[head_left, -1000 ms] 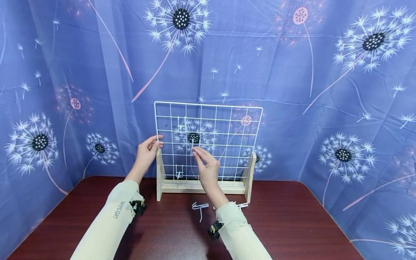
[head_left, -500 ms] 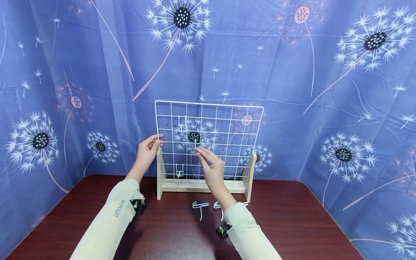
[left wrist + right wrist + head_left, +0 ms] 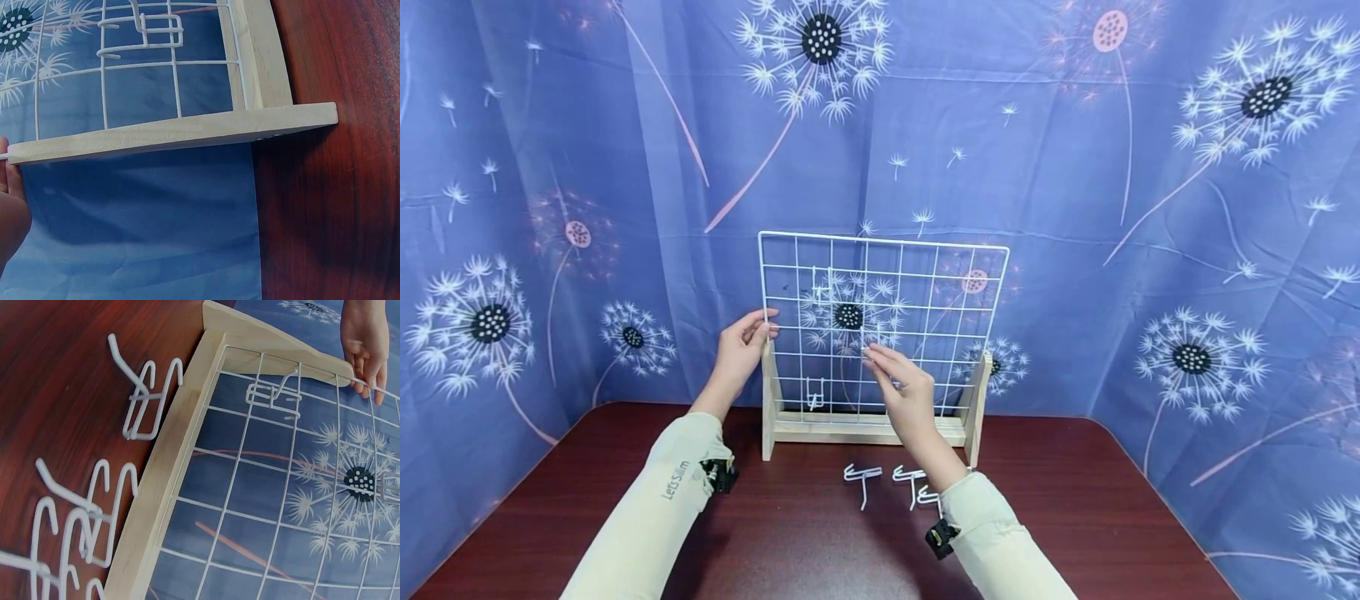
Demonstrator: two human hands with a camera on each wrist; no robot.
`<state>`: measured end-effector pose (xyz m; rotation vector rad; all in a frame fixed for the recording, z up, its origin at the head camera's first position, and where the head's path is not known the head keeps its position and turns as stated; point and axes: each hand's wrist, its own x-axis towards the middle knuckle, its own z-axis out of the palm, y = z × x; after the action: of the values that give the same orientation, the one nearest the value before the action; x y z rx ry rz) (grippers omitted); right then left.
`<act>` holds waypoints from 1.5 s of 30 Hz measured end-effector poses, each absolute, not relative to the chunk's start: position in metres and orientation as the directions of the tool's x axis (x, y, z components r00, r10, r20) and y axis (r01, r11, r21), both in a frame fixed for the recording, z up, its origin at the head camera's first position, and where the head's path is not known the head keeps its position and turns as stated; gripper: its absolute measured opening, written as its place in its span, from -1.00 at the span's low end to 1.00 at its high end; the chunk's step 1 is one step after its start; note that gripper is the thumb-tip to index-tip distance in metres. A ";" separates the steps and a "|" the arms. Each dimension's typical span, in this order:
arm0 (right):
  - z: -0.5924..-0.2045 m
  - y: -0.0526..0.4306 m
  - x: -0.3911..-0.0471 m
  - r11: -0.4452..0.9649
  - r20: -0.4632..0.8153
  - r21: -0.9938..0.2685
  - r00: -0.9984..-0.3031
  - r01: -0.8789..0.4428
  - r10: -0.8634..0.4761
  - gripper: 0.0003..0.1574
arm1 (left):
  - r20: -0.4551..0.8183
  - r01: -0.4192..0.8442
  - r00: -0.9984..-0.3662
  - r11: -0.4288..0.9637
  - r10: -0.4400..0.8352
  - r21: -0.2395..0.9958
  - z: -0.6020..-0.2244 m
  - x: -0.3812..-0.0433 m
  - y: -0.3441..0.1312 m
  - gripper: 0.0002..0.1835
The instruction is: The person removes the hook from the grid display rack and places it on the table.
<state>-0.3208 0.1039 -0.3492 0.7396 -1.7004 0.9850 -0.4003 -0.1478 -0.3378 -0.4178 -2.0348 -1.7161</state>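
A white wire grid panel (image 3: 883,240) stands upright in a pale wooden stand (image 3: 868,432). My left hand (image 3: 741,346) grips the panel's left edge just above the stand's left post. In front of the middle of the grid, my right hand (image 3: 908,390) pinches a small white wire hook, mostly hidden by the fingertips in the head view. Part of that hook (image 3: 383,486) shows at the right wrist view's edge, over the grid. One hook (image 3: 820,292) hangs on the grid at upper left, another hook (image 3: 815,396) at lower left.
Several loose white hooks lie on the dark red table (image 3: 775,525) before the stand, among them a hook (image 3: 863,475) left of my right forearm. Others (image 3: 103,515) are closer to the right wrist camera. A blue dandelion-print curtain (image 3: 1015,167) hangs behind.
My right hand has drawn right and slightly down with its hook, uncovering more hooks on the table. The left hand keeps its grip on the panel's edge.
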 end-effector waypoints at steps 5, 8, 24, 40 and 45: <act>-0.351 0.110 -0.317 0.451 0.949 -0.255 -0.312 -0.855 -0.056 -0.82 | 0.512 0.495 -0.857 0.184 -0.055 0.849 -0.339 -0.400 -0.148 -0.68; -0.352 0.113 -0.315 0.448 0.947 -0.250 -0.314 -0.858 -0.073 -0.82 | 0.515 0.499 -0.856 0.180 -0.053 0.848 -0.340 -0.399 -0.148 -0.68; -0.354 0.129 -0.303 0.467 0.948 -0.145 -0.258 -0.872 -0.186 -0.66 | 0.545 0.530 -0.837 0.177 -0.047 0.829 -0.341 -0.397 -0.150 -0.70; -0.362 0.146 -0.293 0.447 0.919 -0.079 -0.239 -0.891 -0.313 -0.61 | 0.533 0.518 -0.846 0.186 -0.033 0.835 -0.332 -0.390 -0.148 -0.69; -0.363 0.149 -0.288 0.446 0.904 -0.056 -0.235 -0.893 -0.357 -0.67 | 0.535 0.521 -0.844 0.185 -0.036 0.833 -0.339 -0.400 -0.150 -0.68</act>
<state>-0.2876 0.1485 -0.3634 1.0679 -1.7986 0.7491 -0.3999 -0.1498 -0.3392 -0.4547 -2.0292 -1.7007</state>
